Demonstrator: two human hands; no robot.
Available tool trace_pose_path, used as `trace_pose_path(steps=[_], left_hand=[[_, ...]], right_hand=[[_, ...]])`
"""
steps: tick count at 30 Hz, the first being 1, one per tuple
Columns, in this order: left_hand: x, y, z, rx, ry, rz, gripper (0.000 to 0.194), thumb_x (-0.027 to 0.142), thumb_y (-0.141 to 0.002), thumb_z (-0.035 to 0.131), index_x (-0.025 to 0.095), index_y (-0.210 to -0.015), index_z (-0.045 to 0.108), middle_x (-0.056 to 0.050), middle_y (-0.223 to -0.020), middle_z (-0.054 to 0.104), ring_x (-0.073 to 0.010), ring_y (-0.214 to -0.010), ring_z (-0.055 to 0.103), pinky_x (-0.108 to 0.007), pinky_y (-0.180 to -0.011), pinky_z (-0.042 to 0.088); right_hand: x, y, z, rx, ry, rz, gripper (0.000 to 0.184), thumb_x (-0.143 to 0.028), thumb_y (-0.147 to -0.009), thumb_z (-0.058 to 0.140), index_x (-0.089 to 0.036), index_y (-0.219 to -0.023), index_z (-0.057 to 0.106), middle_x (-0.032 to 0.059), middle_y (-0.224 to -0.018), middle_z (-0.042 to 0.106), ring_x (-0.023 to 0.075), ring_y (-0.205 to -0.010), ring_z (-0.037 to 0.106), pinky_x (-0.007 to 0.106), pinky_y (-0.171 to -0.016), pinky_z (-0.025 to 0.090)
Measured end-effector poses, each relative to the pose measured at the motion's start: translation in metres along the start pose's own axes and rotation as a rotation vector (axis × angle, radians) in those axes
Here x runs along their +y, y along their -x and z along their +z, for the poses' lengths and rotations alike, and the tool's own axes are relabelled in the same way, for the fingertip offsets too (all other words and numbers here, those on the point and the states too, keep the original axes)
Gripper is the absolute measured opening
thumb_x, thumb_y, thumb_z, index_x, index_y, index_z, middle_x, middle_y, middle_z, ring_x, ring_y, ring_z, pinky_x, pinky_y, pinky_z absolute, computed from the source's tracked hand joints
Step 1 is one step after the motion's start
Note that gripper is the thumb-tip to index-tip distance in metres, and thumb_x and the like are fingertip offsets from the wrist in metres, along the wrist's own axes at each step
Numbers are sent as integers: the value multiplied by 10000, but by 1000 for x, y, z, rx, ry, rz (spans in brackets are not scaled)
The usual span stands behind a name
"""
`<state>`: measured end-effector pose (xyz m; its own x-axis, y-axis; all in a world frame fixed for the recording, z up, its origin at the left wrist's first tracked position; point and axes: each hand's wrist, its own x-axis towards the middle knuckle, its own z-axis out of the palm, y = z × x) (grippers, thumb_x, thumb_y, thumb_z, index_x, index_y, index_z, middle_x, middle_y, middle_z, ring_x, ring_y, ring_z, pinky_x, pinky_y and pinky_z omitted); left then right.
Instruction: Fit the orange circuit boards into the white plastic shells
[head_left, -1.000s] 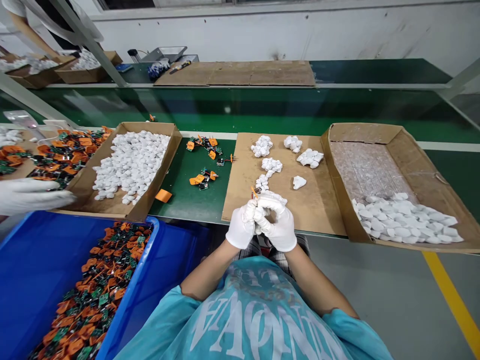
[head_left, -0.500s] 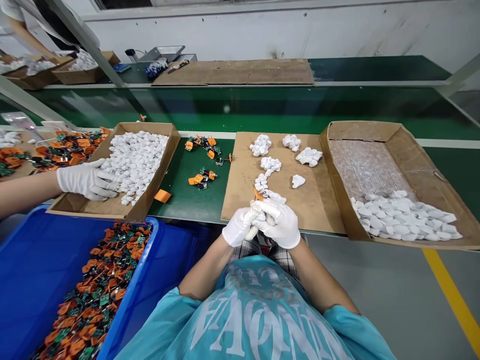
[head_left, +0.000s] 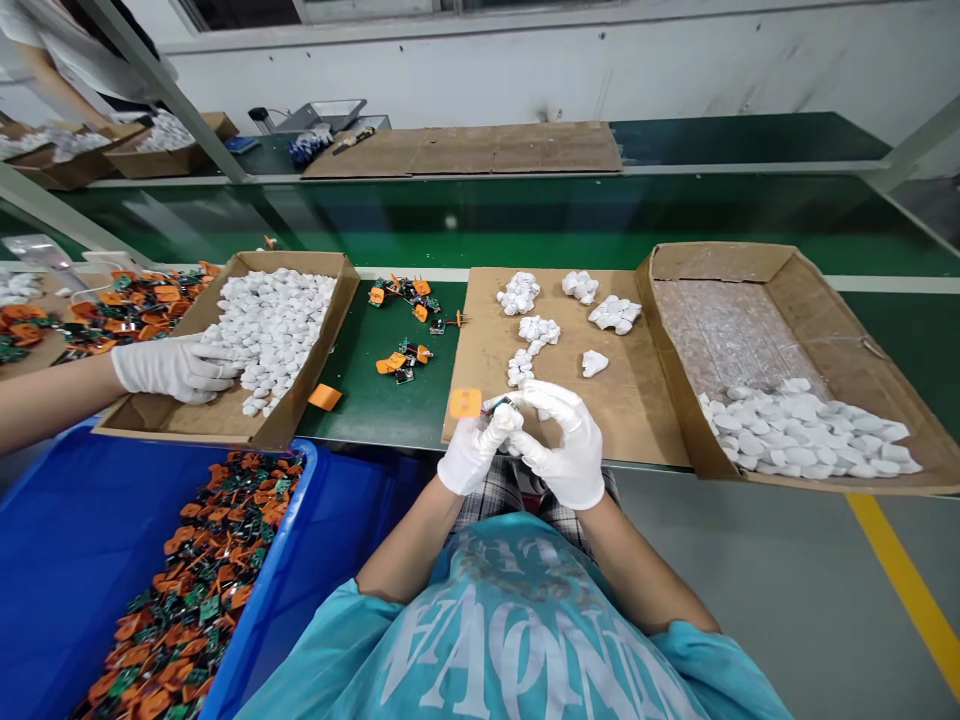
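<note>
Both my hands wear white gloves and meet above the near edge of the cardboard sheet. My left hand is closed on a small circuit board with wires and an orange tab sticking out to the left. My right hand curls toward the same spot, index finger and thumb bent in a pinch; what lies between its tips is hidden among white gloved fingers. Just beyond, small white plastic pieces lie in clusters on the cardboard sheet, with one single white piece apart.
A box of white pieces stands left, with a co-worker's gloved hand in it. Circuit boards with orange tabs lie on the green bench. A blue bin holds many more. At right, another cardboard box contains white pieces.
The orange tab has swung out to the left of my hands, and my fingers have opened up somewhat around the board. The co-worker's hand has reached into the left box.
</note>
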<state>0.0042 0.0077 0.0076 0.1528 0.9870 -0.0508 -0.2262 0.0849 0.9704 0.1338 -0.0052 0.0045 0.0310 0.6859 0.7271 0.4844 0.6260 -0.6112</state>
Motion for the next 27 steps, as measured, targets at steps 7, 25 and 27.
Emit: trace_pose_path(steps=[7, 25, 27], left_hand=[[3, 6, 8, 199, -206, 151, 445, 624, -622, 709, 198, -715, 622, -61, -732, 674, -228, -765, 631, -337, -750, 520], [7, 12, -4, 206, -198, 34, 526, 690, -699, 600, 167, -719, 660, -39, -644, 655, -196, -679, 608, -301, -652, 496], [9, 11, -3, 174, -127, -49, 552, 712, -644, 639, 160, -655, 633, -26, -582, 613, -175, -609, 584, -299, -601, 488]], right_hand=[[-4, 3, 3, -21, 105, -111, 311, -205, -850, 622, -281, -1150, 595, 97, -1191, 590, 268, -1145, 592, 463, -927, 535], [-8, 4, 8, -112, 62, -156, 469, -225, -815, 657, -248, -1262, 518, 113, -1173, 645, 279, -1213, 557, 501, -985, 493], [-3, 0, 8, -128, 25, -140, 484, -263, -811, 673, -247, -1266, 509, 116, -1191, 642, 282, -1226, 548, 508, -987, 490]])
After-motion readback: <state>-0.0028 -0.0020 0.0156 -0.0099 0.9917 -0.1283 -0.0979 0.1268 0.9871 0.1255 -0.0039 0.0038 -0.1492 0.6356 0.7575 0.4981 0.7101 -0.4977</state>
